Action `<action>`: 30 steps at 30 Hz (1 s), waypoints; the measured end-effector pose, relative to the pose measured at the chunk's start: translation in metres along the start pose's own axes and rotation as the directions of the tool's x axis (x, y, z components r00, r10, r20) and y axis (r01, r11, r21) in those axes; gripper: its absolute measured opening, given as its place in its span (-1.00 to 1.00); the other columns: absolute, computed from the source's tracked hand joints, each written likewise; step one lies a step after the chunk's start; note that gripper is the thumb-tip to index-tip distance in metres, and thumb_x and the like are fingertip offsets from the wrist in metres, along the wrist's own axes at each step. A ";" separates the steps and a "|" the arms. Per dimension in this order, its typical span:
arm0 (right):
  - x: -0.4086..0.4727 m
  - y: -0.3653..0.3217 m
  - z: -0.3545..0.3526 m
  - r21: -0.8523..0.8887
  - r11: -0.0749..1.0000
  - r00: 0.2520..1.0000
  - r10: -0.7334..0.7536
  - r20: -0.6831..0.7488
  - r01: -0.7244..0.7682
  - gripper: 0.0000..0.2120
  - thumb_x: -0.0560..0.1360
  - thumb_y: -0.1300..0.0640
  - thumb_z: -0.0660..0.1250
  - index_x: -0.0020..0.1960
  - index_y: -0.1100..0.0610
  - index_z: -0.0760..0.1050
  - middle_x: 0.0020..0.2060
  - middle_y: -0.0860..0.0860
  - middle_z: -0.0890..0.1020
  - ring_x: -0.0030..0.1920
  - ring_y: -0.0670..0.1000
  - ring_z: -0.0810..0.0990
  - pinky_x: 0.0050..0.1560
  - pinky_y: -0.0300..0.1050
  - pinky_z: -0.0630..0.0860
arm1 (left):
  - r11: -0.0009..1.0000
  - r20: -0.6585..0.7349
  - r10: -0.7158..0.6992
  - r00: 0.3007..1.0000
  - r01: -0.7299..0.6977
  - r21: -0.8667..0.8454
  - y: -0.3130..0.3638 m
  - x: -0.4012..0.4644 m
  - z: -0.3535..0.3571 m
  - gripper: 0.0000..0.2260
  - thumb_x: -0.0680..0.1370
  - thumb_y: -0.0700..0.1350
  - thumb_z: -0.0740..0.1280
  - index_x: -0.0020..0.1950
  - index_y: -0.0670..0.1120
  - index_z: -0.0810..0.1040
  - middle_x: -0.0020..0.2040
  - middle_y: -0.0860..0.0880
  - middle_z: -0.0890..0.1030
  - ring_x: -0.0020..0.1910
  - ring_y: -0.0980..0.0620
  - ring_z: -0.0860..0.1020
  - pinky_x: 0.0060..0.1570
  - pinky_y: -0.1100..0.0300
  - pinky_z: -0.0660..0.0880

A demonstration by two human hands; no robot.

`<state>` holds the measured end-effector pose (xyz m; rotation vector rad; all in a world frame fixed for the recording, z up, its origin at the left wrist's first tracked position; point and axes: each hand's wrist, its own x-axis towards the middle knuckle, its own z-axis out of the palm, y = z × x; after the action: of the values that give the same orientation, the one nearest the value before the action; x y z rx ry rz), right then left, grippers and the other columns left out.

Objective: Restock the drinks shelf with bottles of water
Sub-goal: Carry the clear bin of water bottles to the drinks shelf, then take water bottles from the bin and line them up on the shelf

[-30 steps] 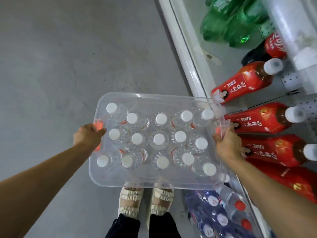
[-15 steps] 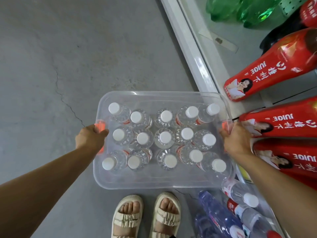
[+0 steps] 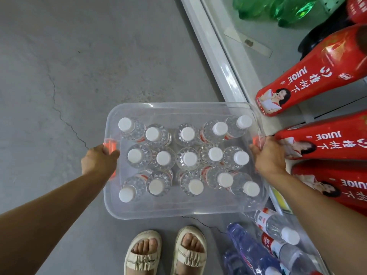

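A clear plastic bin (image 3: 139, 212) holds 15 water bottles (image 3: 187, 158), all upright with white caps, in 3 rows of 5. The left hand (image 3: 99, 161) has its fingers curled around the orange handle (image 3: 109, 147) on the bin's left end, and the right hand (image 3: 269, 155) grips the matching handle on the right end, fingers wrapped over the rim. The bin is above the grey concrete floor (image 3: 79, 66), just beside the white shelf edge (image 3: 218, 56); whether it touches the floor cannot be told. On the shelf to the right, 3 red juice bottles (image 3: 317, 72) lean outward, the middle one just beside the right hand, and at least 2 green bottles (image 3: 278, 8) sit further back. Below the right forearm lie 2 clear bottles with red labels (image 3: 276, 225) and some blue-tinted bottles (image 3: 248, 253). 2 feet in cream sandals (image 3: 166, 253) stand just near of the bin.
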<state>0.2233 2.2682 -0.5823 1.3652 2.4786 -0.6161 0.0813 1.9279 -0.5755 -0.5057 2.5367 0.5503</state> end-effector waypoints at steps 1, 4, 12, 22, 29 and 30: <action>0.000 0.000 0.000 -0.004 1.000 1.000 0.008 0.005 -0.008 -0.72 0.55 0.11 0.29 0.11 0.30 0.37 0.03 0.30 0.55 0.06 0.31 0.52 -0.05 0.08 0.44 | 1.000 0.001 -0.003 1.000 0.003 0.012 0.001 0.000 0.000 -0.76 0.53 -0.08 0.30 -0.27 -0.17 0.42 -0.25 -0.21 0.50 -0.09 -0.29 0.54 -0.04 -0.04 0.48; -0.001 -0.001 0.002 -0.001 1.000 1.000 0.020 0.003 -0.020 -0.72 0.56 0.10 0.27 0.13 0.29 0.35 0.04 0.31 0.55 0.05 0.32 0.52 -0.08 0.07 0.42 | 0.999 0.012 -0.006 1.000 0.006 0.037 0.001 -0.001 0.000 -0.79 0.55 -0.07 0.29 -0.19 -0.19 0.45 -0.21 -0.22 0.52 -0.07 -0.29 0.54 -0.02 -0.05 0.48; -0.007 -0.003 0.005 0.030 0.999 0.998 0.015 -0.058 -0.013 -0.74 0.55 0.17 0.26 0.15 0.32 0.35 0.05 0.36 0.54 0.07 0.37 0.51 0.00 0.14 0.43 | 0.993 0.034 -0.026 0.999 0.022 0.115 0.005 -0.003 0.000 -0.72 0.57 -0.06 0.26 0.12 -0.27 0.52 0.01 -0.28 0.58 0.03 -0.28 0.55 0.02 -0.04 0.47; -0.032 -0.009 -0.016 0.098 0.995 1.000 0.013 -0.021 -0.010 -0.69 0.47 0.27 0.28 0.18 0.37 0.40 0.08 0.34 0.54 0.10 0.34 0.52 0.08 0.12 0.45 | 0.993 0.039 -0.075 0.996 0.071 0.094 0.014 -0.031 -0.008 -0.68 0.53 -0.22 0.22 0.26 -0.29 0.39 0.20 -0.31 0.47 0.17 -0.31 0.45 0.05 -0.03 0.39; -0.073 -0.007 -0.053 0.102 0.995 1.000 0.008 0.017 -0.010 -0.60 0.48 0.20 0.36 0.26 0.31 0.39 0.18 0.26 0.52 0.20 0.25 0.48 0.16 0.03 0.40 | 0.992 0.132 0.016 0.991 -0.033 0.125 0.027 -0.083 -0.043 -0.50 0.49 -0.20 0.30 0.39 -0.22 0.23 0.32 -0.26 0.32 0.25 -0.28 0.38 0.20 -0.12 0.37; -0.081 -0.006 -0.059 0.100 0.995 1.000 0.006 0.019 -0.007 -0.61 0.48 0.21 0.36 0.25 0.32 0.39 0.17 0.26 0.52 0.19 0.25 0.49 0.14 0.02 0.40 | 0.988 0.148 0.040 0.988 -0.061 0.139 0.030 -0.091 -0.048 -0.48 0.50 -0.20 0.31 0.41 -0.21 0.22 0.34 -0.25 0.31 0.27 -0.27 0.37 0.22 -0.11 0.35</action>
<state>0.2612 2.2330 -0.4964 1.3957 2.4582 -0.7569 0.1236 1.9530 -0.4802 -0.3378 2.4328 0.4039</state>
